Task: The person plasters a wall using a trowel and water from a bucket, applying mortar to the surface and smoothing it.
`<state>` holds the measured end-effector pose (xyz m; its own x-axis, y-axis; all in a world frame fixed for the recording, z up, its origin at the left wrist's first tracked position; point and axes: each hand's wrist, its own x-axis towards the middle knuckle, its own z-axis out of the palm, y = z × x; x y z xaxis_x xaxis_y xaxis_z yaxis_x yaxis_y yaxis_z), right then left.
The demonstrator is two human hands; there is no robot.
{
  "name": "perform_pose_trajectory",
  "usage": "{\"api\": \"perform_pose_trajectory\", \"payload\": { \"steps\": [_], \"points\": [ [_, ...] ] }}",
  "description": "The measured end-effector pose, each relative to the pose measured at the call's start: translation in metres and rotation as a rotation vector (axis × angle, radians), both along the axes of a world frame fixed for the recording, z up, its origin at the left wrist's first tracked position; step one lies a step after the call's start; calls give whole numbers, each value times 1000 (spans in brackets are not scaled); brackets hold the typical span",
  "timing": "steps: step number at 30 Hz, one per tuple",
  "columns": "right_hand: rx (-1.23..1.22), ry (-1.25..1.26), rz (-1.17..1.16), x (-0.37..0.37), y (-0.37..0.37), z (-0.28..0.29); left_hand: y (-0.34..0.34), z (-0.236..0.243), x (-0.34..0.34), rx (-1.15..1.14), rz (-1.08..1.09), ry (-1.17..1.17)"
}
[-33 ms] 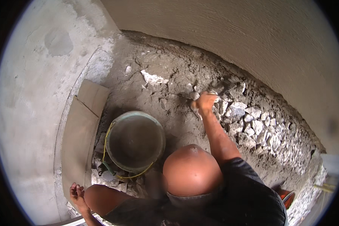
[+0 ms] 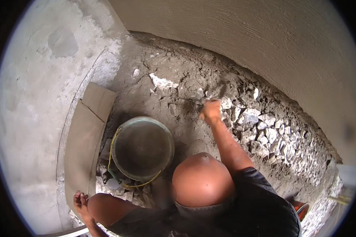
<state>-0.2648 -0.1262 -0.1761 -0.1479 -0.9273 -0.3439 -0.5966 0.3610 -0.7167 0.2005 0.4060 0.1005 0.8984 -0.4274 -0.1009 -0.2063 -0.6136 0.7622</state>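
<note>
My right hand is closed on what looks like a tool, whose blurred dark part reaches up over the grey mortar and dirt. Just right of it is a bed of broken white stones. My left hand hangs at the lower left beside my bare knee, its fingers loosely curled and apart, with nothing visible in them. A round bucket with grey contents and a yellow cord handle stands between my knees and a leaning board.
The grey board leans along a concrete ledge on the left. A plastered wall runs across the back and right. An orange object lies at the lower right, partly behind my leg. Rubble surrounds the bucket's base.
My right hand has shifted slightly left and down, along with the dark part of what it holds. My left hand and the bucket stay where they were.
</note>
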Motion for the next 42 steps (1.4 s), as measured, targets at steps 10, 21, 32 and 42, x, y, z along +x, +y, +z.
{"api": "perform_pose_trajectory", "payload": {
  "steps": [10, 21, 32, 42],
  "points": [
    [53, -560, -568, 43, -29, 19, 12, 22, -25, -81, 294, 213],
    [131, -844, -158, 167, -22, 25, 85, 69, -53, -34, 447, 186],
    [120, -748, -30, 240, -79, -18, 194, 90, -83, -117, 507, 283],
    [284, -531, 309, 232, -153, -22, 212, 85, -107, -65, 627, 333]
  ]
}}
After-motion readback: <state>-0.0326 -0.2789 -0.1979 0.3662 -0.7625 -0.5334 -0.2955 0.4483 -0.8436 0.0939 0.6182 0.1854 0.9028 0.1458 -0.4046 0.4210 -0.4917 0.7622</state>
